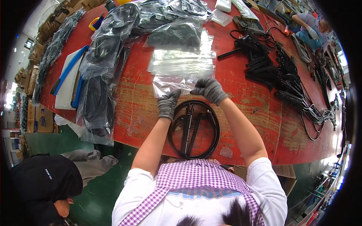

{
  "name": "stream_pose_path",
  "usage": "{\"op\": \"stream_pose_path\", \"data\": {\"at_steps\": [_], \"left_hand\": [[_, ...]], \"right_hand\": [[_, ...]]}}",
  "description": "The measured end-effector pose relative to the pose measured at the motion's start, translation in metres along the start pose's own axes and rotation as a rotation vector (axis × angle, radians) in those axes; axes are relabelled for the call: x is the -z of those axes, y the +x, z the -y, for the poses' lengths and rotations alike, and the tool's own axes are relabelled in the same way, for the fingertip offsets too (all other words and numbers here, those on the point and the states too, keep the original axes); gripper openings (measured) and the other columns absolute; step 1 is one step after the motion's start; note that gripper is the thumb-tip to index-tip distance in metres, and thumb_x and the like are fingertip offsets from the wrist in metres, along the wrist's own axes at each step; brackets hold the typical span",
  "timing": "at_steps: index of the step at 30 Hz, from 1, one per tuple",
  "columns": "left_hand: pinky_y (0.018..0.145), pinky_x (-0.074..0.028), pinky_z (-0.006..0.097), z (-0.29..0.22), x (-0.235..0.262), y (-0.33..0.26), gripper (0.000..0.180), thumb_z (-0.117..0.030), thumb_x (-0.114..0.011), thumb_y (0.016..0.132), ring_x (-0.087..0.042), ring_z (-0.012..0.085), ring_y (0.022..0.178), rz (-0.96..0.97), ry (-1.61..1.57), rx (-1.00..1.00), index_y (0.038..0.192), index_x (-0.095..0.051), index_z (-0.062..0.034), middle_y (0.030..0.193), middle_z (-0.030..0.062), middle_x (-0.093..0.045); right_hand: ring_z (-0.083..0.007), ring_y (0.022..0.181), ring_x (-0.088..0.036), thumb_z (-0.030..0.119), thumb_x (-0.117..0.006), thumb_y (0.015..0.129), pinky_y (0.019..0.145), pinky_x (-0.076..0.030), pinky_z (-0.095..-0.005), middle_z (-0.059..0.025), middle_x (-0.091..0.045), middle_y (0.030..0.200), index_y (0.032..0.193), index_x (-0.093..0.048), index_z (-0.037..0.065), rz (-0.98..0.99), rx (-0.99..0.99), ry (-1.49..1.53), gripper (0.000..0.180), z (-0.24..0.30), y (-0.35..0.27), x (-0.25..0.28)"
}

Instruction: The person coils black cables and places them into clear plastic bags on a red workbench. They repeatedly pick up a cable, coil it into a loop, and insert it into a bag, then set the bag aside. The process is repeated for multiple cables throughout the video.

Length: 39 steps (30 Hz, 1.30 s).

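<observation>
Red tabletop [264, 128]: pretty scuffed, and everything's spread across it.
Left hand [168, 103]: grey glove, looks like it's pinching the near edge of a clear bag [169, 83].
Right hand [211, 90]: same sort of glove, fingers curled right at the bag's near right corner; can't tell if it's actually gripping.
Bag: lying flat-ish and shiny at the near end of a bag stack [181, 62], straight ahead of the wearer.
Black coil [218, 130]: sitting between the forearms, just nearer than the hands, with a couple of dark bars [187, 128] inside the ring.
Left side: bagged black parts [96, 105] in a long heap, blue-edged white thing [68, 83] beside it.
Right side: loose black parts [260, 64] piled up, cables [318, 117] trailing off them.
Other folks: black-topped person [47, 180] lower left, gloved co-worker [313, 32] far right.
</observation>
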<state>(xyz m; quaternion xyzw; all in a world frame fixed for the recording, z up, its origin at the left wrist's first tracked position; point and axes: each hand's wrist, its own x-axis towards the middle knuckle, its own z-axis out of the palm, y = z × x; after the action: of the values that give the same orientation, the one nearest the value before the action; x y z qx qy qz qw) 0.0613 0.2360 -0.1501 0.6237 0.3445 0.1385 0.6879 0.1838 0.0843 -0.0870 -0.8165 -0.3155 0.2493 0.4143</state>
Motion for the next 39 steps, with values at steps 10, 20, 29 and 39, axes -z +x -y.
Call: {"op": "stream_pose_path", "data": {"at_steps": [10,20,29,39], "left_hand": [[0.084,-0.042,0.037,-0.038,0.009,-0.061,0.043,-0.022,-0.065,0.079,-0.045,0.0251,0.108,-0.587,0.889,-1.022,0.115,-0.051,-0.0049,0.114,0.0142,-0.047],[0.071,-0.046,0.038,-0.053,0.018,0.019,0.014,-0.014,-0.058,0.074,-0.056,0.0254,0.087,-0.205,1.43,-0.935,0.088,-0.061,-0.0131,0.098,0.0071,-0.058],[0.066,-0.049,0.036,-0.027,0.026,0.022,0.013,-0.019,-0.057,0.077,-0.058,0.0268,0.078,0.105,1.362,-1.046,0.087,-0.061,-0.0117,0.092,0.0112,-0.057],[0.056,-0.048,0.036,0.0,0.01,0.048,0.04,-0.018,-0.048,0.079,-0.06,0.0237,0.069,0.168,1.774,-0.855,0.118,-0.049,-0.0103,0.083,0.0089,-0.056]], "right_hand": [[-0.0309,0.078,-0.059,0.022,-0.057,0.08,0.07,-0.047,-0.0381,-0.0123,-0.063,0.082,0.087,-0.064,0.01,-0.4,0.156,-0.272,0.015,0.01,0.001,-0.006],[-0.0249,0.082,-0.056,0.016,-0.056,0.077,0.073,-0.043,-0.0368,-0.0073,-0.061,0.083,0.102,-0.057,0.014,-0.371,0.527,-0.892,0.025,0.01,-0.035,0.007],[-0.0215,0.095,-0.048,0.031,-0.054,0.079,0.071,-0.041,-0.0351,-0.0066,-0.05,0.111,0.104,-0.06,0.023,-0.24,0.377,-1.211,0.027,-0.07,-0.06,0.005],[-0.026,0.062,-0.059,0.015,-0.049,0.08,0.052,-0.046,-0.0386,-0.0085,-0.06,0.069,0.097,-0.059,0.014,-0.279,-0.004,-0.882,0.02,-0.088,-0.064,-0.002]]}}
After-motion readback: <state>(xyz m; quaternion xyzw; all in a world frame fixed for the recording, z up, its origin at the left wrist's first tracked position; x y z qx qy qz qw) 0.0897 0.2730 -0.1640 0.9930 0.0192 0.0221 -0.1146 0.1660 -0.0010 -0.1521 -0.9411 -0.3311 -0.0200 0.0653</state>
